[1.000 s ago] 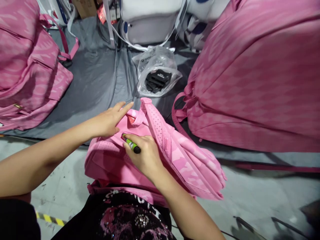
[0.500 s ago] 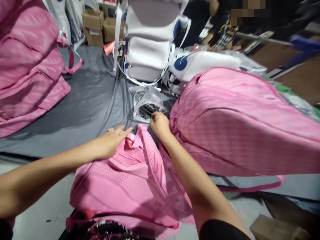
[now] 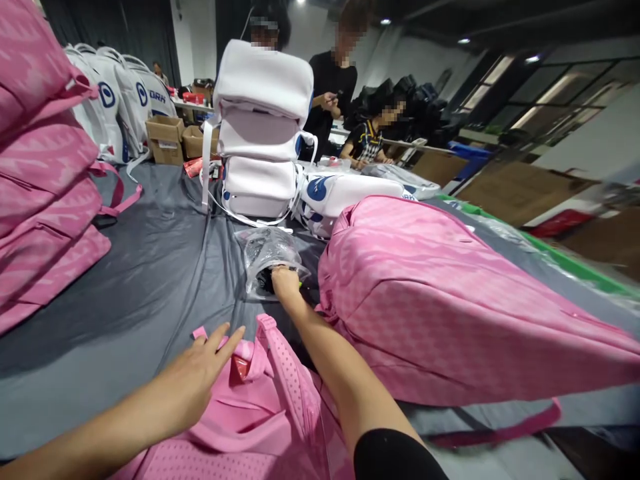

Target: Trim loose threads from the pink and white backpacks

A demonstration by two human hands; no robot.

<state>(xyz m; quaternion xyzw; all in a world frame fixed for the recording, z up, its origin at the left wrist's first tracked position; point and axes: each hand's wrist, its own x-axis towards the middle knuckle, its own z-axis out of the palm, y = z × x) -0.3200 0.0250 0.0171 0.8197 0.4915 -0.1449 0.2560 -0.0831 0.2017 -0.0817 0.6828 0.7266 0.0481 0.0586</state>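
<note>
Reaching past a pink bag [image 3: 425, 320] into a pouch [image 3: 270, 245], before white bags [image 3: 260, 187], the right hand [image 3: 287, 281] hides its grip; the left hand [image 3: 193, 380] spreads fingers by a backpack [image 3: 237, 437].

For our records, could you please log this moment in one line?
left hand: open, at pink backpack; right hand: at open clear plastic bag

This is a bag workshop: stacked white bags [image 3: 260, 130], cardboard boxes [image 3: 166, 141] and co-workers [image 3: 330, 79], all beyond the right fingers [image 3: 281, 273].
</note>
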